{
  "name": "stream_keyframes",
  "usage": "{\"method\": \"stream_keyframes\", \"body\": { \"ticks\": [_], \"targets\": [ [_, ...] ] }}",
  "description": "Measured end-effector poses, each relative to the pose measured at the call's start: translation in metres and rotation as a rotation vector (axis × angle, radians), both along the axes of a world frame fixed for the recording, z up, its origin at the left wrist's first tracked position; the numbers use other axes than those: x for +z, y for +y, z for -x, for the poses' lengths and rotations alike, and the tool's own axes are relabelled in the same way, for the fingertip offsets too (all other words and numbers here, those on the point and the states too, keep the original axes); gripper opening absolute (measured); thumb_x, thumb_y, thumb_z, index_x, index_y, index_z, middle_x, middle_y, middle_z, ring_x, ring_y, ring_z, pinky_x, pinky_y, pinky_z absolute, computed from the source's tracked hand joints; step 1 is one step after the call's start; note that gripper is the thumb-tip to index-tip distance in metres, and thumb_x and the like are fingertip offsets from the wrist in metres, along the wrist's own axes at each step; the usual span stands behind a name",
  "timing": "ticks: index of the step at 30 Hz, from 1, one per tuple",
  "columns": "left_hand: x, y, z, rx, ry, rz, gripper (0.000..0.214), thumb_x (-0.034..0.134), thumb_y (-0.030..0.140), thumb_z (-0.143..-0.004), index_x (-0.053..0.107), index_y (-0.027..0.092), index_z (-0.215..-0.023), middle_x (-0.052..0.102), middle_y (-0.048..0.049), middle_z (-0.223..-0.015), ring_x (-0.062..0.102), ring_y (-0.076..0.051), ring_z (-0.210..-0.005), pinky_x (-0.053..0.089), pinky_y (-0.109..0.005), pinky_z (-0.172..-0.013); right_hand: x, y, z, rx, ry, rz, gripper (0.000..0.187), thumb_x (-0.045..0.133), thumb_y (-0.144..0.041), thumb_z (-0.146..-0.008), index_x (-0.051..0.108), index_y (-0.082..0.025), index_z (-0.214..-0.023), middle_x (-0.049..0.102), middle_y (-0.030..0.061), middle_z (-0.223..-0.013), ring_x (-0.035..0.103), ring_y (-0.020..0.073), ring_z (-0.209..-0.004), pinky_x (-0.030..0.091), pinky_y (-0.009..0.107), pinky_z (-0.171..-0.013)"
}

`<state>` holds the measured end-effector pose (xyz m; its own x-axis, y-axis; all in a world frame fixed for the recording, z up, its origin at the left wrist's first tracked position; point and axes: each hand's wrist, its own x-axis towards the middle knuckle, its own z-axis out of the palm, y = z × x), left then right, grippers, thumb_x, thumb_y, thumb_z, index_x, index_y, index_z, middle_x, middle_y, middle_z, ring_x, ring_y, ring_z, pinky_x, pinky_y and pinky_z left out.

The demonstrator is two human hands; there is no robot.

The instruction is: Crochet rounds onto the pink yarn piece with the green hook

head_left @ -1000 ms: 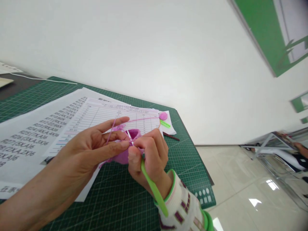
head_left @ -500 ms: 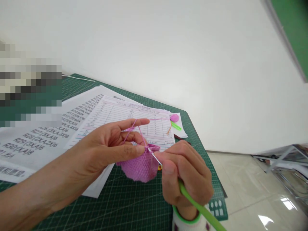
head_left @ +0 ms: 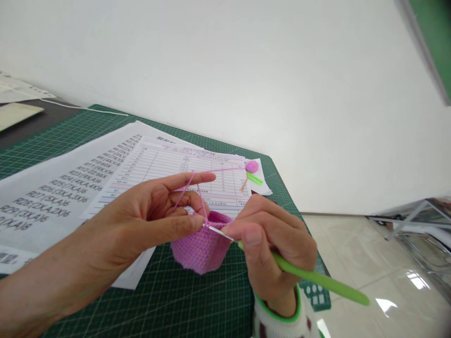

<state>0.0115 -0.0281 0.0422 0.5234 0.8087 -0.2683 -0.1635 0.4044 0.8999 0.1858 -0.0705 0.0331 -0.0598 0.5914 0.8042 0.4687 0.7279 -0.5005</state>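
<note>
My left hand [head_left: 158,211] pinches the rim of a pink crochet piece [head_left: 200,249], a cup shape with an open top. Pink yarn [head_left: 193,174] loops over its stretched index finger and runs down to the rim. In my right hand [head_left: 275,244] is a crochet hook [head_left: 324,280] with a green handle and a silver shaft. The hook's tip meets the rim beside my left thumb; the loop on it is too small to make out. A strand leads back to a pink yarn ball [head_left: 252,166].
Printed sheets [head_left: 116,155] with rows of text lie on a green cutting mat [head_left: 176,300]. Beside the yarn ball are a bright green clip-like item [head_left: 254,178] and an orange thread [head_left: 244,183]. A white wall [head_left: 299,94] rises behind; a metal frame [head_left: 416,234] stands on the floor at right.
My right hand has turned, swinging the hook's handle up and outward to the right. The crochet piece has tilted so its opening shows. The view has shifted slightly.
</note>
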Motion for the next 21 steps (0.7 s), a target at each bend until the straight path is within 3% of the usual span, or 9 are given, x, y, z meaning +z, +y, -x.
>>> {"method": "stream_keyframes", "body": {
  "ticks": [3,7,13,18,21],
  "targets": [
    [-0.002,0.000,0.002,-0.028,-0.027,-0.011,0.053,0.070,0.028,-0.087,0.055,0.028,-0.138,0.067,0.0066,-0.072,0.060,-0.010,-0.066,0.051,-0.014,-0.064,-0.003,0.000,0.001,-0.040,-0.015,-0.049,0.029,0.049,-0.017,-0.094,0.062,-0.016,-0.068,0.059,0.0005,-0.060,0.051,0.0104,-0.056,0.040,0.028,-0.050],
    [-0.013,0.004,0.006,-0.103,-0.089,0.033,0.062,0.074,0.025,-0.084,0.051,0.036,-0.141,0.072,0.0040,-0.081,0.064,-0.013,-0.075,0.052,-0.016,-0.070,-0.003,0.001,0.003,-0.111,-0.072,-0.078,0.023,0.053,-0.020,-0.093,0.063,-0.017,-0.073,0.062,0.0000,-0.062,0.053,0.0116,-0.058,0.041,0.030,-0.053],
    [-0.020,0.004,0.008,-0.147,-0.078,0.066,0.065,0.075,0.027,-0.082,0.049,0.042,-0.140,0.076,0.0000,-0.094,0.067,-0.018,-0.088,0.054,-0.022,-0.075,-0.003,0.005,0.008,-0.116,-0.089,0.067,0.021,0.053,-0.022,-0.092,0.060,-0.017,-0.072,0.060,-0.0009,-0.066,0.055,0.0102,-0.063,0.045,0.027,-0.057],
    [-0.014,0.001,-0.002,0.002,-0.001,-0.092,0.069,0.082,0.028,-0.074,0.054,0.038,-0.136,0.069,0.0043,-0.070,0.057,-0.012,-0.059,0.045,-0.016,-0.050,-0.008,0.004,0.012,-0.236,-0.111,0.074,0.026,0.052,-0.014,-0.091,0.050,-0.018,-0.065,0.051,-0.0024,-0.061,0.047,0.0092,-0.058,0.039,0.027,-0.054],
    [-0.012,-0.002,-0.010,0.130,0.027,-0.132,0.073,0.083,0.022,-0.070,0.054,0.036,-0.136,0.072,0.0041,-0.073,0.055,-0.012,-0.056,0.046,-0.016,-0.050,-0.009,0.004,0.015,-0.316,-0.155,-0.012,0.029,0.053,-0.015,-0.091,0.046,-0.020,-0.064,0.048,-0.0025,-0.061,0.045,0.0102,-0.059,0.038,0.029,-0.055]
  ]
}}
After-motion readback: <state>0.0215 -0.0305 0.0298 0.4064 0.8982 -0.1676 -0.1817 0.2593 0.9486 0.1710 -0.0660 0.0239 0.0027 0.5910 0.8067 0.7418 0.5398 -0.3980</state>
